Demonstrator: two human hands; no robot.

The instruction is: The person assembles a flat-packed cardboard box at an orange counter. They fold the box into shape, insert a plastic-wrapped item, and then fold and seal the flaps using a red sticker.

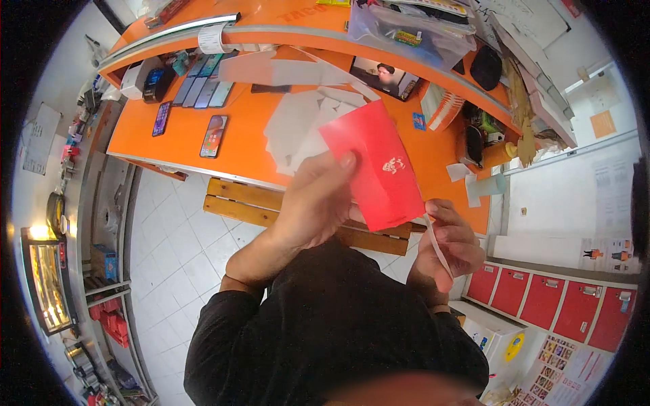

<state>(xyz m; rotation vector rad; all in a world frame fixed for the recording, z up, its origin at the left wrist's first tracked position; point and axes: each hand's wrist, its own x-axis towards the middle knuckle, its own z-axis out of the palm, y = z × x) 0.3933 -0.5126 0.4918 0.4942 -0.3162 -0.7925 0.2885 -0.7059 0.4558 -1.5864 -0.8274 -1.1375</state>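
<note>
My left hand [318, 196] holds a flat red paper packet [379, 169] by its left edge, thumb on top. The packet is tilted, with a small pale emblem on its face. At the packet's lower right corner, my right hand [448, 243] has its fingers closed on a thin whitish strip [439, 250]. The strip hangs down across the palm from that corner; whether it is still joined to the packet I cannot tell. Behind the packet, a loose pile of white sheets [291, 128] lies on the orange table [135, 135].
Two phones, one lit [214, 137] and one purple-screened [161, 119], lie left of the sheets, near a group of several phones [203, 91]. A screen [386, 76] stands under the orange shelf [284, 30], below a clear plastic bin [406, 40]. A wooden bench [244, 203] stands before the table.
</note>
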